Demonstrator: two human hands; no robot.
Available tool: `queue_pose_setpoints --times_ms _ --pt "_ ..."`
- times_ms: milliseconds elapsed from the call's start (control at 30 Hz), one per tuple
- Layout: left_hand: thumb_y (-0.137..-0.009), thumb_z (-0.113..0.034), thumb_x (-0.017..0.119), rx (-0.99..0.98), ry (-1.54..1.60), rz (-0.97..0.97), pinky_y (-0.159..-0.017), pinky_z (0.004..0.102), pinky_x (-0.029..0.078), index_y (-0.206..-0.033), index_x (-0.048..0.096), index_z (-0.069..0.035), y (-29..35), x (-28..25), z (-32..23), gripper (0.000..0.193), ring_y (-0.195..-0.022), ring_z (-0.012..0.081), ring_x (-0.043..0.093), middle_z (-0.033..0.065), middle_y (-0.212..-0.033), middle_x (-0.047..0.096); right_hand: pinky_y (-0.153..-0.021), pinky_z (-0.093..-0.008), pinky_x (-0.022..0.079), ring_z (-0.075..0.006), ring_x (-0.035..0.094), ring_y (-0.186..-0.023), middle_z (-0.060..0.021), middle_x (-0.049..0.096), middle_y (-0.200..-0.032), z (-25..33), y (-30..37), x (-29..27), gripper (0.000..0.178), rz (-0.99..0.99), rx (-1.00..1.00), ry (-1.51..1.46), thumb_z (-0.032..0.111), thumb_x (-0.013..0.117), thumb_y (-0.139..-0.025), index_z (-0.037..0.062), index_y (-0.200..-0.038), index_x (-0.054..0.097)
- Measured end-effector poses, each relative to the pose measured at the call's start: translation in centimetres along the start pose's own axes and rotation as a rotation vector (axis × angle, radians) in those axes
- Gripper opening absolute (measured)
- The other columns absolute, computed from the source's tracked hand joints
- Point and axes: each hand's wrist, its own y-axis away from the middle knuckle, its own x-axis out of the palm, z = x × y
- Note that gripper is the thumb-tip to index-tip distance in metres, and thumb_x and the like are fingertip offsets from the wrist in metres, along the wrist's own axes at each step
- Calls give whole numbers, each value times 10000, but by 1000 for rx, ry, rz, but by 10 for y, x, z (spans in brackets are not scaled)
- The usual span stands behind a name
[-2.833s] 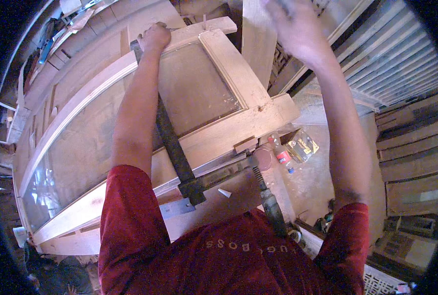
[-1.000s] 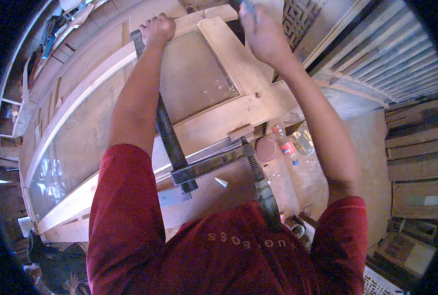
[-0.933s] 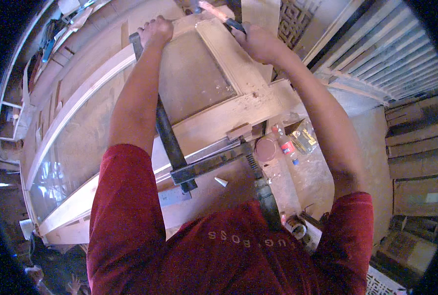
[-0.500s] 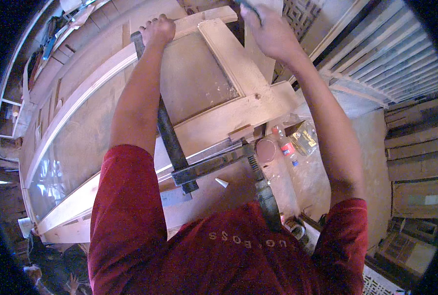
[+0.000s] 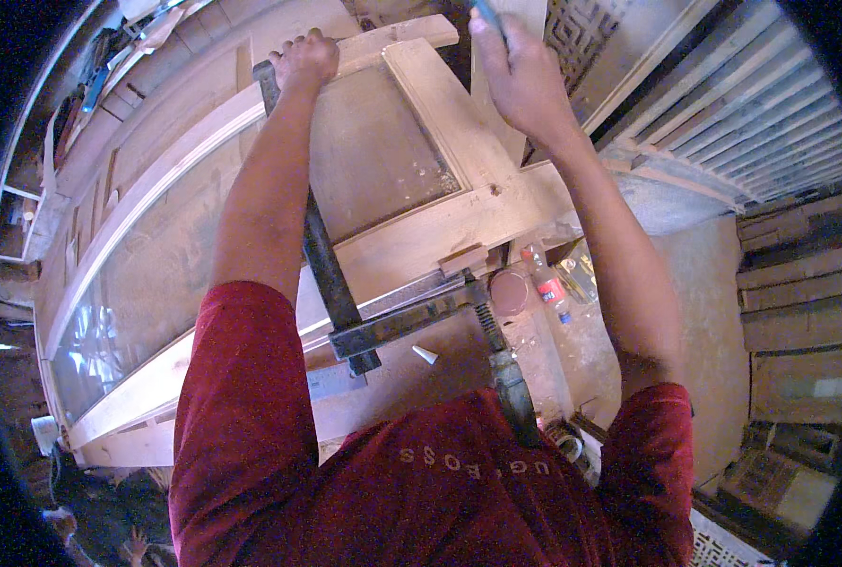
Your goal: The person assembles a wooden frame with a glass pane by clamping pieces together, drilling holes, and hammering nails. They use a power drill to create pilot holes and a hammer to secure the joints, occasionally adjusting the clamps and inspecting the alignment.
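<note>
A wooden door frame with glass panels lies before me. Across it runs a dark metal bar clamp, its screw end near my chest. My left hand curls its fingers over the far rail, right beside the clamp's far end; its palm is hidden. At the upper right, my right hand is closed around a blue-green handle, held up beyond the frame's right end. The tool's other end is out of view. A small wood block sits by the clamp's near jaw.
A white cone-shaped nozzle lies near the clamp. Right of the frame are a red-labelled plastic bottle and a round reddish lid. Slatted wooden panels stand at the upper right, with stacked boards below them.
My right hand has shifted slightly down and right, and more of the blue-green handle shows. My left hand keeps its place on the far rail.
</note>
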Motion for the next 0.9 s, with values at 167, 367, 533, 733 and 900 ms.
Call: queue_pose_setpoints --times_ms 167,367,533,733,900 --pt "-929 -306 331 5 9 11 -1059 541 277 -1291 542 -105 1 -3 -11 465 -1264 300 482 141 -1339 548 -742 -492 483 -451 625 -828 -288 624 -830 -50 12 10 451 283 132 227 406 412 -998 -14 -1022 573" --pt "-931 -301 325 6 5 0 -1074 545 265 -1307 524 -111 -7 11 -5 466 -1282 307 466 135 -1354 536 -601 -335 464 -194 571 -641 -112 549 -680 -30 21 -41 426 272 265 170 415 488 -979 1 -997 590" --pt "-932 -333 350 -9 49 12 -1065 557 287 -1299 538 -137 -10 11 5 456 -1274 311 474 126 -1351 539 -609 -318 437 -181 539 -655 -94 558 -736 15 129 -132 328 -85 439 59 299 473 -997 -1 -1077 581" --pt "-926 -450 465 517 268 -216 -945 468 452 -1165 643 -145 -39 35 -39 426 -1089 359 596 185 -1137 641 -592 -345 453 -184 536 -616 -80 578 -722 14 353 -179 266 -143 919 135 221 536 -961 1 -1104 576" --pt "-845 -509 622 682 230 -69 -843 435 521 -1156 679 -164 -84 41 -22 468 -956 340 667 158 -1045 690 -605 -421 493 -307 634 -649 -160 661 -790 -1 462 -143 273 36 1023 295 224 601 -908 64 -1128 588"
